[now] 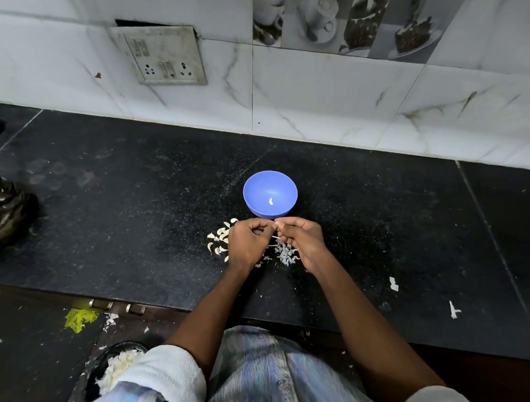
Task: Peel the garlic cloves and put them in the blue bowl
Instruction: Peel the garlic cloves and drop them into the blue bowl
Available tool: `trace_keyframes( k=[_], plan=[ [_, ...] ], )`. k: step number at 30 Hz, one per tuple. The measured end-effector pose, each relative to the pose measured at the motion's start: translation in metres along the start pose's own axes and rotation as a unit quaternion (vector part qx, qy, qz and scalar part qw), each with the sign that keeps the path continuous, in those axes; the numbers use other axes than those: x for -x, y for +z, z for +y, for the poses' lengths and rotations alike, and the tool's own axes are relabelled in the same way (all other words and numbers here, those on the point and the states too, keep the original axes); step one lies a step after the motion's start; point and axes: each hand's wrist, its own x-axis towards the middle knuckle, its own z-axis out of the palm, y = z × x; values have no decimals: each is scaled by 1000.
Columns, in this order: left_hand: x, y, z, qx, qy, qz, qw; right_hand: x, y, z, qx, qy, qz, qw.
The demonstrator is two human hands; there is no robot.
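Both hands are up over the dark granite counter (105, 224), just on the near side of the blue bowl (253, 188), and we're mid-peel by the look of it. The left hand (246, 242) has its fingers curled in tight, pinching something small against the thumb; the right hand (301, 242) is curled the same way, fingertips meeting the left's, with a thin pale strip of skin trailing down from the pinch. That's a garlic clove being stripped, I'd judge, though the clove itself is buried between the fingers and can't be made out.

One peeled clove (270, 201) lies alone in the bowl, so this job looks barely begun. The unpeeled cloves (221, 240) sit in a heap just left of the left hand, partly behind it. The loose skins (287, 253) pile up under the right hand.

Next move calls for pulling the last skin free, then a short reach forward to drop the clove in the bowl.
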Motion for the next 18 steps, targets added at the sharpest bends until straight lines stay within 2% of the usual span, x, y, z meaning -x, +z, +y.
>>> trace_keyframes(
  k=[7, 14, 18],
  plan=[
    [-12, -8, 0, -76, 28, -34, 996, -6, 1, -6, 77, -29, 11, 996],
    [-13, -14, -6, -117, 68, -77, 988, -7, -1, -7, 94, 6, -8, 996],
    [-11, -12, -13, -117, 75, -72, 988, -7, -1, -6, 82, 26, -31, 996]
  ],
)
